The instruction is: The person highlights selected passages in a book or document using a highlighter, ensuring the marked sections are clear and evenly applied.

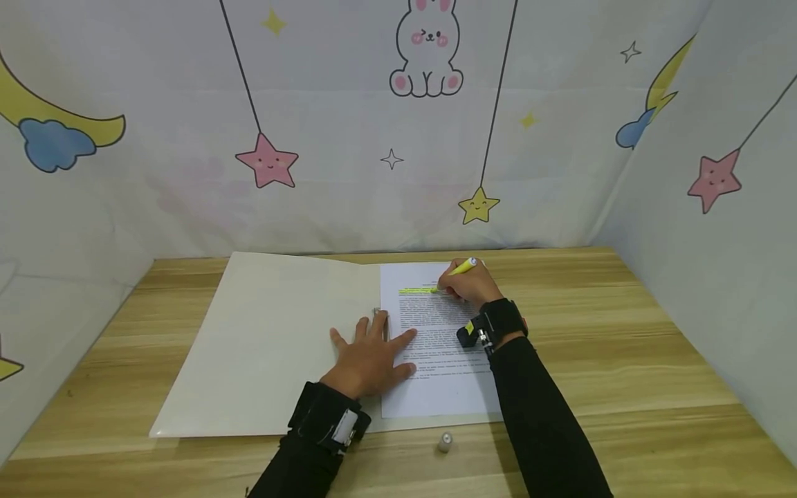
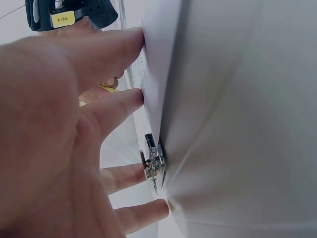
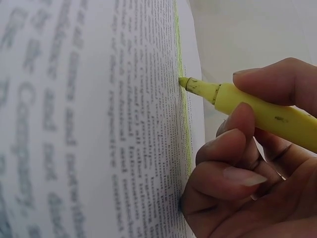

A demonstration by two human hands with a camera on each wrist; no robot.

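My right hand (image 1: 474, 285) pinches a yellow highlighter (image 3: 267, 111) between thumb and fingers, its chisel tip right at the printed sheet (image 1: 436, 398). Bright yellow strokes (image 1: 416, 291) cover the top lines of text. With fingers spread, my left hand (image 1: 369, 360) rests across the sheet's left edge and the open white folder (image 1: 261, 346) beneath. Thumb and index finger touch the paper, while the other fingers lie toward the folder's spine. A metal clip mechanism (image 2: 153, 161) shows by those fingertips in the left wrist view.
A small grey cap (image 1: 445, 443) stands on the wooden table (image 1: 623, 346) just in front of the folder. Cloth walls printed with stars, moons and a rabbit (image 1: 427, 48) enclose the table at the back and sides. Each wrist wears a black camera strap.
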